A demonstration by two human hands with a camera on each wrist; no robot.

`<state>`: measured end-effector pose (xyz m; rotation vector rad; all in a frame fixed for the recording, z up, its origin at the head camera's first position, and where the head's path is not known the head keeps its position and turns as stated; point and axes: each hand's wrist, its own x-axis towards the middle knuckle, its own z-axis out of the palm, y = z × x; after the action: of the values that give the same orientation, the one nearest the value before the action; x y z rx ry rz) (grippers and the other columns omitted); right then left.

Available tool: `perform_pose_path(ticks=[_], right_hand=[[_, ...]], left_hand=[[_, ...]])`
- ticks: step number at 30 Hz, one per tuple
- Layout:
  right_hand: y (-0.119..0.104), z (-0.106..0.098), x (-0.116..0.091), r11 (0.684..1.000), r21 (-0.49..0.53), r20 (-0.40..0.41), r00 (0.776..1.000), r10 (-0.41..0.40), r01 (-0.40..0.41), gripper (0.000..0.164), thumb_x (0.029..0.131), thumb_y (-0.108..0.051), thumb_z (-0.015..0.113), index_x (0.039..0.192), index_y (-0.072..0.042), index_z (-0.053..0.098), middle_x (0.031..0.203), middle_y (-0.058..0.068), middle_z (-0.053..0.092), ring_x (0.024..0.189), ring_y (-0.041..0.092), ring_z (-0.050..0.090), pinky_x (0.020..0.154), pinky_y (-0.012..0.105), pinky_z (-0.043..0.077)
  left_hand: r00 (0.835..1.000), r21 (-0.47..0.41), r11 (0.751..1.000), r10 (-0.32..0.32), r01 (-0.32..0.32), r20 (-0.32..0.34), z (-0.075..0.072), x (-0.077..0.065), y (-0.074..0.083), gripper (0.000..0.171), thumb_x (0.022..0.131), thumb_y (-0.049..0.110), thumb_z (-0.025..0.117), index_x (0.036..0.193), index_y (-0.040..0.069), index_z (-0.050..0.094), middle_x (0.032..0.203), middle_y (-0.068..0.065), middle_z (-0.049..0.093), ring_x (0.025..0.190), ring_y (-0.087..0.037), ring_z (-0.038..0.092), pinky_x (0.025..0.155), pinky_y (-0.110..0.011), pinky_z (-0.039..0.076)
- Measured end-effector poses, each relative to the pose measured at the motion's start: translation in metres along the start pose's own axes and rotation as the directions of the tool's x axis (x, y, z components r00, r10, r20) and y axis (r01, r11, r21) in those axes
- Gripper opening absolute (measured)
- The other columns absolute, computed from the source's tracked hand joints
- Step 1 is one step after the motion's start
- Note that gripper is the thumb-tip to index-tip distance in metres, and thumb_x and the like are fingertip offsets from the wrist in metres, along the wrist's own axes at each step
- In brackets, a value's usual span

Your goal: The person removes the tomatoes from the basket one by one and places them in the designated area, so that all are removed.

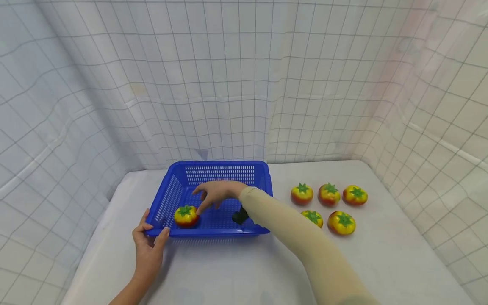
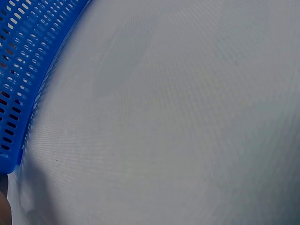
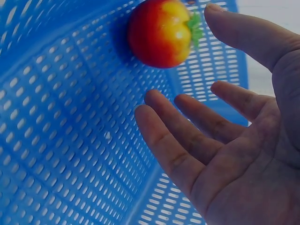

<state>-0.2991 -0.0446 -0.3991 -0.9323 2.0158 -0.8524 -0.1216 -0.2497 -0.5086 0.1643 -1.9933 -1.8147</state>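
A blue plastic basket point(image 1: 219, 232) with slotted walls stands on the white table. My left hand point(image 1: 148, 253) grips its front left corner, thumb on the front rim and fingers at the left side; the left wrist view catches only a sliver of that hand point(image 2: 3, 206). Inside the basket, near that corner, lies one red-and-yellow tomato point(image 1: 186, 216) with green star-shaped leaves. My right hand point(image 1: 217, 192) is over the basket floor, just right of the tomato. In the right wrist view its fingers point(image 3: 180, 157) are spread and relaxed, apart from the tomato point(image 3: 161, 33), with nothing held.
Right of the basket, several similar tomatoes point(image 1: 342, 223) lie in two loose rows; my right sleeve point(image 1: 297, 235) partly covers one front tomato point(image 1: 313, 217). A small black device point(image 1: 240, 216) shows under the right wrist. Grid-patterned white cloth point(image 1: 244, 84) hangs behind and on both sides.
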Motion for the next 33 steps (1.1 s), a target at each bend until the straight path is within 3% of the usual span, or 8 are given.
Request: perform_pose_path(ticks=[9, 17, 25, 33], right_hand=[[0.003, 0.0, 0.012, 0.997, -0.045, 0.068, 0.996, 0.063, -0.06, 0.077, 0.09, -0.022, 0.081, 0.154, -0.008, 0.04, 0.135, 0.015, 0.058, 0.116, 0.033, 0.063, 0.093, 0.042, 0.057], [0.004, 0.006, 0.027, 0.994, -0.075, 0.098, 0.991, 0.087, -0.079, 0.076, 0.089, -0.03, 0.082, 0.152, -0.012, 0.044, 0.13, 0.007, 0.06, 0.108, 0.022, 0.065, 0.088, 0.039, 0.058], [0.0, 0.014, 0.037, 0.994, -0.025, 0.121, 0.987, 0.105, -0.103, 0.073, 0.088, -0.029, 0.083, 0.15, -0.014, 0.046, 0.13, 0.007, 0.058, 0.101, 0.02, 0.066, 0.085, 0.037, 0.059], [-0.002, 0.021, 0.038, 0.991, 0.014, 0.121, 0.985, 0.127, -0.13, 0.07, 0.088, -0.024, 0.084, 0.147, -0.014, 0.048, 0.129, 0.004, 0.055, 0.1, 0.019, 0.063, 0.084, 0.036, 0.059]], left_hand=[[1.0, -0.017, 1.0, 0.014, -0.014, 0.01, 0.002, 0.0, -0.002, 0.039, 0.104, 0.005, 0.058, 0.119, 0.015, 0.023, 0.168, 0.005, 0.012, 0.149, -0.035, 0.022, 0.099, -0.007, 0.039], [1.0, -0.022, 0.999, 0.023, -0.023, 0.007, 0.001, 0.0, -0.001, 0.039, 0.104, 0.003, 0.058, 0.118, 0.016, 0.023, 0.169, 0.003, 0.012, 0.149, -0.034, 0.021, 0.1, -0.008, 0.038], [1.0, -0.034, 0.999, 0.028, -0.027, 0.013, 0.002, -0.001, 0.0, 0.039, 0.104, 0.003, 0.057, 0.119, 0.015, 0.023, 0.168, 0.002, 0.011, 0.15, -0.035, 0.019, 0.101, -0.009, 0.038], [1.0, -0.048, 0.998, 0.026, -0.026, 0.0, 0.004, -0.001, 0.0, 0.038, 0.104, 0.002, 0.057, 0.117, 0.015, 0.023, 0.168, 0.004, 0.013, 0.145, -0.034, 0.027, 0.098, -0.008, 0.04]])
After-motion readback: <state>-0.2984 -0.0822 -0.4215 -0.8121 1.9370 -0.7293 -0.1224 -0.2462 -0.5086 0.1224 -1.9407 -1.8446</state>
